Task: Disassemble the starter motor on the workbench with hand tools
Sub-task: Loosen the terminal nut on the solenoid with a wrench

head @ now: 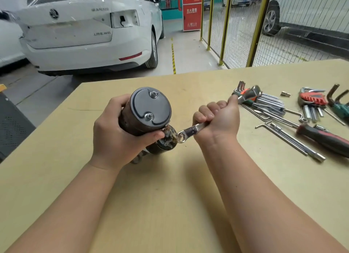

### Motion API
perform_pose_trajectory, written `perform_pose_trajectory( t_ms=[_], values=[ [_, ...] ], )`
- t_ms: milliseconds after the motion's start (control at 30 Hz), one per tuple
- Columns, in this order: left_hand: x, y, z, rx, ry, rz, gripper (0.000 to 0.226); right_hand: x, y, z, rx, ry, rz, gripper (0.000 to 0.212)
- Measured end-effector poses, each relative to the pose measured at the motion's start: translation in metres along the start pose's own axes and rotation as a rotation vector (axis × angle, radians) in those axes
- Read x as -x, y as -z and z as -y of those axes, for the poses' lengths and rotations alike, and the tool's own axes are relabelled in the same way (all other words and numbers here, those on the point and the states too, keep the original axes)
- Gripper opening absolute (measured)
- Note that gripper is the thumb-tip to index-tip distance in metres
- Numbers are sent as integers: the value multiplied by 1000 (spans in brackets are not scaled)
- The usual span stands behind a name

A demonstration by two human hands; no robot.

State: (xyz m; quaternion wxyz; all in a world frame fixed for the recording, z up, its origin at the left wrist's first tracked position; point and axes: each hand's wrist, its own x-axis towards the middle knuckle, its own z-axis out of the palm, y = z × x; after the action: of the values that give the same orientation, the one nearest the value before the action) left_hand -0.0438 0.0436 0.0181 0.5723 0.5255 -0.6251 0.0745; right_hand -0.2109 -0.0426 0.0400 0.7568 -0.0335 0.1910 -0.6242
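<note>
Steel wrench (190, 131) fisted in my right hand (217, 118), ring end at the terminal nut, three o'clock of the motor (145, 111) my left hand (115, 137) clamps mid-desk (170, 196). Not seated squarely, it could slip and round that nut.

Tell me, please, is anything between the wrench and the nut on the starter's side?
Nothing visible is. The right hand holds the wrench, whose ring end sits at the terminal beside the starter. The left hand grips the body, thumb just beside the ring, not under it.
</note>
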Motion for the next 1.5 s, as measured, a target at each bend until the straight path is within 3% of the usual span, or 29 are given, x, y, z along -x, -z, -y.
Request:
perform_pose_trajectory(
  t_ms=[133, 200, 267, 333, 433, 500, 567, 700, 833, 933, 1033, 1100, 1167, 1300, 1400, 1500],
  values=[
    [2, -3, 0, -62, -15, -19, 70, -7, 6, -12, -50, 87, -128, 46],
    [1, -2, 0, -73, -24, -7, 70, -13, 13, -17, -126, -5, -91, 48],
    [-2, -1, 1, -50, -21, 7, 69, -18, 9, -18, -140, -166, 46, 50],
    [-5, 0, 2, -25, -22, 28, 69, -23, -10, -16, 67, -286, 280, 53],
    [-10, 0, 4, -12, -1, 37, 65, -15, -46, -16, 629, -230, 656, 58],
    [-11, 0, 4, -3, 11, 37, 61, -10, -53, -17, 703, -177, 738, 58],
    [-9, 0, 4, -6, 9, 40, 58, -8, -41, -12, 480, -169, 621, 57],
    [-5, 1, 5, -10, -7, 24, 59, -11, -10, -3, 37, -84, 154, 49],
    [-3, 0, 4, -23, -35, -2, 57, -10, 0, -6, 7, 46, -72, 48],
    [0, -4, 6, -59, -39, -22, 69, -14, 7, -12, -46, 90, -151, 46],
    [-1, -6, 7, -87, -45, -17, 72, -22, 13, -17, -126, 29, -120, 47],
    [-2, -5, 7, -72, -43, -9, 67, -28, 8, -17, -94, -77, 27, 48],
    [-4, -3, 5, -63, -56, -3, 58, -31, -9, -16, 92, -198, 275, 50],
    [-9, -3, 6, -61, -44, -10, 61, -23, -44, -20, 531, -239, 692, 57],
    [-9, -3, 8, -40, -20, -4, 66, -19, -50, 1, 279, -247, 765, 62],
    [-7, -2, 8, -52, -30, -8, 66, -18, -50, 24, -13, -139, 579, 56]
  ],
)
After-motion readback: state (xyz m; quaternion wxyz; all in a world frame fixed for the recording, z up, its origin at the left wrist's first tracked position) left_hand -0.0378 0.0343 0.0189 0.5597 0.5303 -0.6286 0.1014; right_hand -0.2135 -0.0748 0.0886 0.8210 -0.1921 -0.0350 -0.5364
